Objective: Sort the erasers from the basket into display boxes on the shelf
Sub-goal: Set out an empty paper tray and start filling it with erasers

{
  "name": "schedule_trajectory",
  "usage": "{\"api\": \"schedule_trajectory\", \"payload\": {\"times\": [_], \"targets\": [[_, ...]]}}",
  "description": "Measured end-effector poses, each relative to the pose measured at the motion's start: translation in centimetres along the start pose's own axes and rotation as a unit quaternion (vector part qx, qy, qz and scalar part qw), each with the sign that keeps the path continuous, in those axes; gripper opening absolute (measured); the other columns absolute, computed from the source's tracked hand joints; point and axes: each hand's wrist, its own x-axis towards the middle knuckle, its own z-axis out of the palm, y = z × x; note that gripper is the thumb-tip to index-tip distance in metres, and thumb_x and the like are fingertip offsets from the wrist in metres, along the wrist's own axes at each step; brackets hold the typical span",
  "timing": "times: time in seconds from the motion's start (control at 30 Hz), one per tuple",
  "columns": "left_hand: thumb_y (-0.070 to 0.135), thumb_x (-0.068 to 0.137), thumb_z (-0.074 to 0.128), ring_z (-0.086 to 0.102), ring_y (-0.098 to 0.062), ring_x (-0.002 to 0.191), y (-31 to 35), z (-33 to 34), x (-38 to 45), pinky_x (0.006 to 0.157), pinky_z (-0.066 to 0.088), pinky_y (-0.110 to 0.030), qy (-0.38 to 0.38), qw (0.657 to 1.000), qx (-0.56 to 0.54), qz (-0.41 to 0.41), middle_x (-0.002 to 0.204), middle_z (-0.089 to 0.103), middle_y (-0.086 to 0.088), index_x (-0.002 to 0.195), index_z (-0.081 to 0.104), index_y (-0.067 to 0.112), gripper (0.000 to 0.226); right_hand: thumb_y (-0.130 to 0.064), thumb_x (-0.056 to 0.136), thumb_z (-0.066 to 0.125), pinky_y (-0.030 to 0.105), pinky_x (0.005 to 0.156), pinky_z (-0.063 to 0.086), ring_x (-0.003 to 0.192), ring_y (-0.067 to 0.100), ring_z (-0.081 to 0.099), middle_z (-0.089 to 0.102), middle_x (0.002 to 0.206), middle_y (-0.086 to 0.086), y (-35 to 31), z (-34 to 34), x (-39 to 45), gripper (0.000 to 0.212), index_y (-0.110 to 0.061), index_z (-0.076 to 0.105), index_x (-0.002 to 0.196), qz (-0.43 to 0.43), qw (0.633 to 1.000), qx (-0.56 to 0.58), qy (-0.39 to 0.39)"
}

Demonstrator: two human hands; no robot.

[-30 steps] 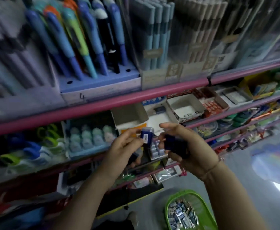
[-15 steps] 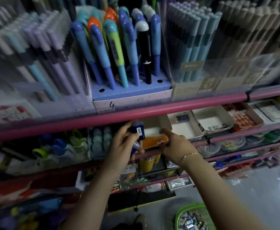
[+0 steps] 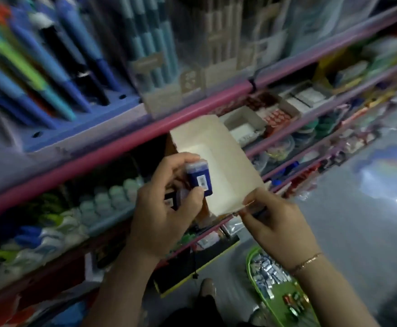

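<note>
My left hand (image 3: 167, 204) grips a dark blue eraser (image 3: 198, 178) with a barcode label, held at the left wall of a pale cardboard display box (image 3: 223, 161). More small dark erasers sit lower in that same palm. My right hand (image 3: 277, 218) pinches the box's near corner, and the box is tilted out from the second shelf. A green basket (image 3: 284, 300) with several wrapped erasers stands on the floor at the lower right.
A pink shelf rail (image 3: 145, 133) runs across above the box, with pens (image 3: 51, 67) standing over it. More open display boxes (image 3: 244, 123) lie to the right on the same shelf. Pale green items (image 3: 105, 199) fill the shelf to the left. Grey floor lies at right.
My right hand has drawn the pale box out from the shelf and tilted it toward me. My left hand with the blue eraser has come against the box's left side.
</note>
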Motion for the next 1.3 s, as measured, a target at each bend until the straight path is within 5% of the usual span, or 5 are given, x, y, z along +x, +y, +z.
{"api": "schedule_trajectory", "payload": {"times": [0.4, 0.6, 0.87, 1.03, 1.3], "targets": [[0.034, 0.084, 0.059, 0.057, -0.003, 0.060, -3.4, 26.8, -7.3, 0.063, 0.050, -0.032, -0.457, 0.885, 0.037, 0.077, 0.086, 0.057, 0.022, 0.120, 0.047, 0.041, 0.038, -0.027, 0.080, 0.059, 0.031, 0.059, 0.043, 0.082, 0.026, 0.061, 0.063, 0.089, -0.002, 14.1, 1.5, -21.4, 0.009, -0.023, 0.061, 0.088, 0.496, 0.833, -0.077, 0.231], [0.031, 0.083, 0.055, 0.065, -0.019, 0.076, -7.0, 39.0, -21.2, 0.067, 0.054, -0.042, -0.522, 0.851, -0.034, 0.031, 0.087, 0.058, 0.014, 0.124, 0.054, 0.028, 0.041, -0.028, 0.085, 0.056, 0.032, 0.066, 0.045, 0.085, 0.028, 0.059, 0.061, 0.097, -0.001, 23.5, 6.5, -33.3, 0.006, -0.024, 0.052, 0.083, 0.649, 0.716, -0.015, 0.257], [0.007, 0.099, 0.036, 0.052, -0.007, 0.047, -28.9, 56.6, -37.7, 0.052, 0.047, -0.025, -0.522, 0.809, -0.071, -0.261, 0.063, 0.053, -0.004, 0.133, 0.048, 0.022, 0.039, -0.020, 0.085, 0.056, 0.033, 0.065, 0.045, 0.082, 0.029, 0.056, 0.064, 0.096, 0.009, 46.7, 19.3, -41.7, 0.007, -0.016, 0.060, 0.089, 0.691, 0.616, 0.025, 0.377], [0.028, 0.094, 0.055, 0.061, -0.019, 0.079, -37.9, 64.5, -41.2, 0.068, 0.049, -0.032, -0.617, 0.786, -0.002, 0.025, 0.097, 0.063, -0.001, 0.122, 0.050, 0.029, 0.028, -0.021, 0.087, 0.056, 0.036, 0.072, 0.049, 0.089, 0.030, 0.058, 0.062, 0.098, 0.011, 59.1, 25.4, -43.2, 0.008, -0.015, 0.059, 0.091, 0.642, 0.618, -0.003, 0.453], [0.032, 0.088, 0.046, 0.061, -0.031, 0.097, -40.2, 72.7, -46.0, 0.064, 0.040, -0.030, -0.631, 0.612, 0.208, 0.429, 0.112, 0.061, -0.006, 0.122, 0.048, 0.027, 0.034, -0.025, 0.089, 0.054, 0.029, 0.063, 0.037, 0.076, 0.025, 0.052, 0.062, 0.087, 0.008, 72.1, 30.5, -46.0, 0.011, -0.019, 0.052, 0.080, 0.615, 0.643, -0.056, 0.453]]}}
